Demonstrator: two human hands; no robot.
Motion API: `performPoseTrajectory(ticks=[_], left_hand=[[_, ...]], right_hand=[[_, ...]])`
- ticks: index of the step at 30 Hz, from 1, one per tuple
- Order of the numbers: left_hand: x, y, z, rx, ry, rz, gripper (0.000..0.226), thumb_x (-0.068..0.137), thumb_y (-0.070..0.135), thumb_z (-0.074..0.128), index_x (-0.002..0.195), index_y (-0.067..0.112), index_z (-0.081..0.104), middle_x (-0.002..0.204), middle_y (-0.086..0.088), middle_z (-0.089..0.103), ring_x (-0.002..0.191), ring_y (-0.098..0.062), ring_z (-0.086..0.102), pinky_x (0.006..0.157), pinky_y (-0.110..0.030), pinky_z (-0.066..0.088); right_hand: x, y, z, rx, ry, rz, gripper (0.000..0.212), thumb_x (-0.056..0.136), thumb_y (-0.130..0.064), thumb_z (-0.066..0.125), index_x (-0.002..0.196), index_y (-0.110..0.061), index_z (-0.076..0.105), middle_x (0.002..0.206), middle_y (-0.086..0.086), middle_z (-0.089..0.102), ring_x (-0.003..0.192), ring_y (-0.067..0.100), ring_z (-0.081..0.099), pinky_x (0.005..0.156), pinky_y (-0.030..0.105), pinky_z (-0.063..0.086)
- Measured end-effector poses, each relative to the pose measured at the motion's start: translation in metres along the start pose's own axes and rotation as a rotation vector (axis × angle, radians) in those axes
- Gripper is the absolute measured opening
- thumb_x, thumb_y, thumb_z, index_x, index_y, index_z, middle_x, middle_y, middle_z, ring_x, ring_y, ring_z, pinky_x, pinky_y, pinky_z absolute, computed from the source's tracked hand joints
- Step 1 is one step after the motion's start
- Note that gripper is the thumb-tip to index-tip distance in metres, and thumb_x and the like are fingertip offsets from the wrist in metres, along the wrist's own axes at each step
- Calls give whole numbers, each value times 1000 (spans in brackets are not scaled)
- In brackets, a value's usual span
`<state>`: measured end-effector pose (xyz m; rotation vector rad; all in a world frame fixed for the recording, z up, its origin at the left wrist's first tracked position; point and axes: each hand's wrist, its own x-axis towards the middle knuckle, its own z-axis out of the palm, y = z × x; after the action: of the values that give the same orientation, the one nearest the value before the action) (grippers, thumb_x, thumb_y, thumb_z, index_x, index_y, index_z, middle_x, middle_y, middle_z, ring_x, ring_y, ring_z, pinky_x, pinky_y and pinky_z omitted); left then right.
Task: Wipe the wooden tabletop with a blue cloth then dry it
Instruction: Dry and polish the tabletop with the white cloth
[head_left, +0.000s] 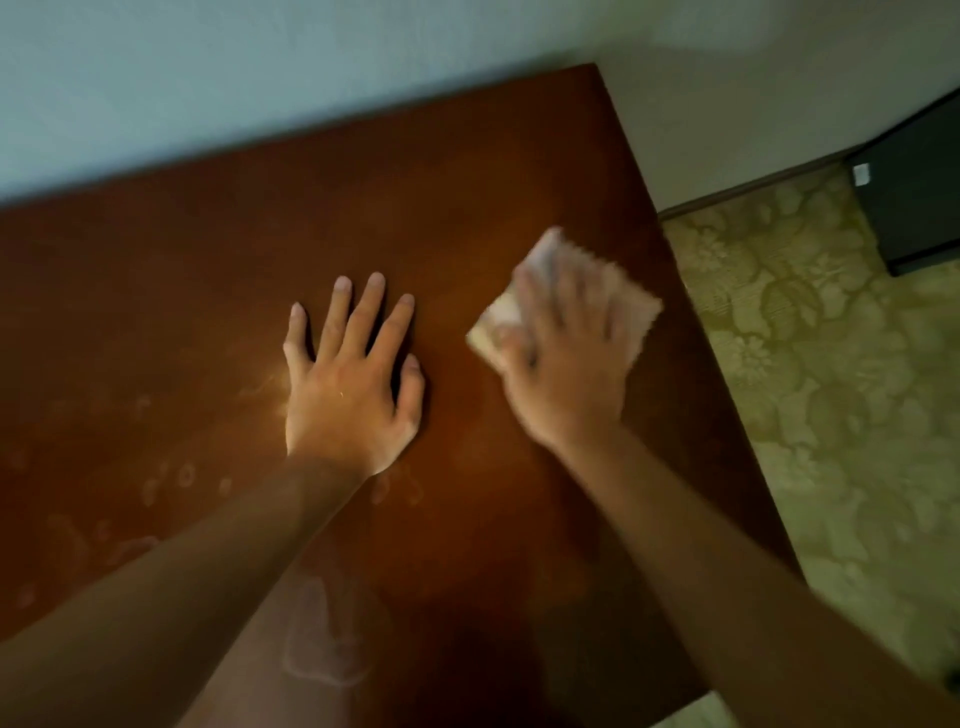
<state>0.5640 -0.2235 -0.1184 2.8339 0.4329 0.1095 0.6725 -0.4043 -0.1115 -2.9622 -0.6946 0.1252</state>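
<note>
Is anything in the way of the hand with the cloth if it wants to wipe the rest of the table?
Only the left hand, lying flat on the wooden tabletop beside the right hand, which presses the pinkish cloth. Otherwise the tabletop looks bare.

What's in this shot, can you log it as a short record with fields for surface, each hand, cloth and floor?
surface: wooden tabletop, faint pale marks near the left and front
left hand: flat on the tabletop, fingers spread, holding nothing
right hand: pressing the cloth down, motion-blurred
cloth: pale pinkish, not blue, near the table's right edge
floor: patterned, right of the table
</note>
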Motion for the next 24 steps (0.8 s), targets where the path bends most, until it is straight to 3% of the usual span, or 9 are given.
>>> performPoseTrajectory(ticks=[3,7,10,12,15,20,24], left_hand=[[0,-1,0,14,-12,4,56,101,41,31,152,21,39,163,-8,29,153,-29,16,120,-59,8],[0,-1,-1,8,-22,3,56,102,41,30,153,21,38,163,-8,29,154,-28,15,120,-60,8],[0,0,-2,4,-12,1,55,103,41,31,154,21,38,163,-7,29,154,-28,15,121,-60,8],[0,0,-1,-1,-5,4,54,103,40,31,153,21,38,163,-7,29,154,-28,15,121,-60,8],[-1,-1,0,0,11,5,54,102,40,32,153,21,39,163,-8,29,154,-29,16,120,-61,8],[0,-2,1,7,7,9,55,101,40,34,152,20,38,163,-9,30,153,-29,17,120,-60,8],[0,-1,-2,9,-20,14,56,102,41,31,153,20,37,163,-9,28,154,-29,14,120,-59,7]], right_hand=[[-44,-41,13,55,5,-115,58,105,-55,34,158,-30,36,169,6,26,158,29,14,128,52,11],[-37,-8,5,23,-48,-219,59,105,-54,32,158,-28,36,168,8,25,158,28,14,128,51,13],[-15,52,-10,-151,-138,-57,69,105,-54,3,163,-23,23,172,11,11,159,32,4,127,53,6],[-10,75,-18,-79,-102,79,72,101,-54,5,163,-21,22,171,12,14,159,32,6,127,53,7],[-21,50,-13,31,-58,158,72,101,-57,9,163,-23,21,171,13,14,159,33,6,127,56,7],[-104,-54,19,99,-17,-81,61,106,-54,29,160,-27,32,169,8,23,159,31,10,126,57,14],[-117,-41,19,113,-34,-231,60,105,-55,35,159,-29,34,169,5,24,159,27,13,126,55,19]])
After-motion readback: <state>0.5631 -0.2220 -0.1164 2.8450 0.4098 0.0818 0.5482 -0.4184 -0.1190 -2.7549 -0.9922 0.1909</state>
